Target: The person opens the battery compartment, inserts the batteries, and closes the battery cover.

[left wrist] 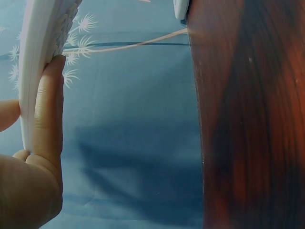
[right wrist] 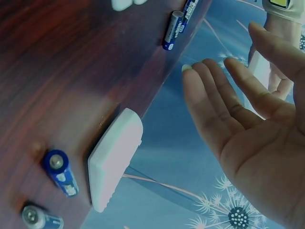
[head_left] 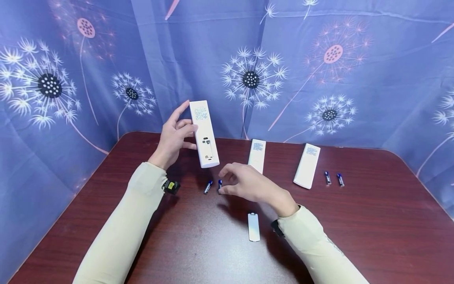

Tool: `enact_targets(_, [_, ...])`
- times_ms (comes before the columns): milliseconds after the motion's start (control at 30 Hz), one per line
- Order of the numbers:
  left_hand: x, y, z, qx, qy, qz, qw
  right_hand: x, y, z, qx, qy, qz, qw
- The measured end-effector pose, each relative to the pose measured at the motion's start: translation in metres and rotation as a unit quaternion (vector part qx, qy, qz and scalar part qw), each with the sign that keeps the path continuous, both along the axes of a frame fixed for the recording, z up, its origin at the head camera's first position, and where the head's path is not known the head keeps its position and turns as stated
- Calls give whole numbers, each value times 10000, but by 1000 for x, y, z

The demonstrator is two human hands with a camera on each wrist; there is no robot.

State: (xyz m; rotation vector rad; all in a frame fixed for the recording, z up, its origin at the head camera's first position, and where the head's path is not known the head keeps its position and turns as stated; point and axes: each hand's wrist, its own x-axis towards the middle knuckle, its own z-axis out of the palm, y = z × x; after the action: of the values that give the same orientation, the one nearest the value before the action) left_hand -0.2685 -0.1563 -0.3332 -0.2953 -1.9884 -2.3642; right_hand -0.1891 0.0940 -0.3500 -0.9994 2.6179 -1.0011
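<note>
My left hand (head_left: 171, 140) holds a white remote control (head_left: 201, 122) up above the table, its back turned to the head camera. The battery compartment (head_left: 208, 150) is uncovered, with contacts showing. In the left wrist view the remote (left wrist: 35, 62) is edge-on, between thumb and fingers. My right hand (head_left: 244, 182) hovers with loosely bent fingers and nothing in them; the right wrist view shows its bare palm (right wrist: 257, 148). Just beyond its fingertips in the head view are two blue-and-silver batteries (head_left: 208, 187), one partly covered by the hand. A white battery cover (head_left: 253, 227) lies nearer me.
Two more white remotes lie back up on the dark red wooden table (head_left: 198, 244): one remote (head_left: 257, 154) behind my right hand, another remote (head_left: 307, 165) farther right. Beside the latter are two batteries (head_left: 327, 178). A blue dandelion-print curtain (head_left: 198, 51) hangs around the table's edges.
</note>
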Motion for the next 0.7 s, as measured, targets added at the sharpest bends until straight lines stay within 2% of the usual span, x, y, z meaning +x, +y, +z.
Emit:
enact_targets(333, [-1,-3,1,-14,-45,100,9999,-10,-10,-4,685,332,-131,9970])
enact_targets(533, [0,-3,2,-10,-54,101,9999,-17,-16,-11,1124,191,-244,9932])
enact_targets(700, [1,-3,3,3,-36,84,10000,-20,-19,-16,1245,200,-347,9914])
